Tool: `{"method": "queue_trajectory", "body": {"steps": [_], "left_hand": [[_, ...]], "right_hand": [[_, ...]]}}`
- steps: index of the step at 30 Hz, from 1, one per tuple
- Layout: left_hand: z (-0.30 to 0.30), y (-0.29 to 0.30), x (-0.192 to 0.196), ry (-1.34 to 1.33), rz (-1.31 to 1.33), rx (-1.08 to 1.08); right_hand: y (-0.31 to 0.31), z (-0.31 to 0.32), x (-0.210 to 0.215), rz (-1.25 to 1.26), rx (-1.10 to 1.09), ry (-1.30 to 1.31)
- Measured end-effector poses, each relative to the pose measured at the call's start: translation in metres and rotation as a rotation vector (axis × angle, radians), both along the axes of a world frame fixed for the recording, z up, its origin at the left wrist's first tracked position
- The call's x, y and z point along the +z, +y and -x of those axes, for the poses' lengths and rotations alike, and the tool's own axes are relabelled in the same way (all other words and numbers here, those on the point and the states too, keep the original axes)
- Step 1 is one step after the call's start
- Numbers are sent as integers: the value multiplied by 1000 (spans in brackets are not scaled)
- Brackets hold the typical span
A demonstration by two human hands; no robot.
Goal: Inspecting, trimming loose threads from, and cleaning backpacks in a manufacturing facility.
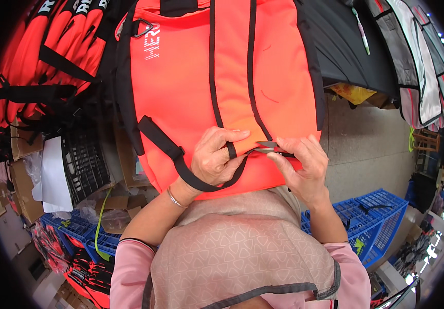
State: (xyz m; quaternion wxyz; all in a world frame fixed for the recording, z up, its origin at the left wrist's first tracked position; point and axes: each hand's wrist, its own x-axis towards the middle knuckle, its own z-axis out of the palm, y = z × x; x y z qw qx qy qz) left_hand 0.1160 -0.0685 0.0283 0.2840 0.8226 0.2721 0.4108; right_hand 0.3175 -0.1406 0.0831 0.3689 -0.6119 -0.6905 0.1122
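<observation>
A person looked down at a bright orange bag (191,92) with black trim, which lay across their lap and reached up to the top of the view. Both bare forearms came up from the lower edge, elbows out, hands meeting at the bag's lower edge.

The left hand (214,157) curled inward, wrist bent, with a thin bracelet (174,198) on it. Its thumb and fingers were closed in a pinch around a black strap (231,150) that ran down the bag's front, gripping it just where it met the lower hem.

The right hand (302,165) sat just beside it, palm down, fingers bent. It gripped a small pair of thread snips (268,148), the metal blades pointing left toward the pinched strap and close to the left fingertips. Whether the blades touched the strap could not be told.

A looser black strap (163,141) with a buckle hung off the bag's left side. Blue plastic crates (376,216) stood to the right, and a stack of orange bags (52,46) lay at upper left.
</observation>
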Motion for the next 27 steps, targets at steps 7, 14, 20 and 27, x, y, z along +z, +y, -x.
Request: {"method": "queue_trajectory", "body": {"steps": [7,14,20,27], "left_hand": [[1,-1,-2,25,106,3],[-2,2,-1,16,-2,17],[-2,3,-1,17,-48,31],[-2,3,-4,10,-48,43]], "right_hand": [[0,4,2,86,-43,38],[0,3,2,560,-181,732],[4,1,7,603,-136,798],[2,3,8,592,-145,774]]}}
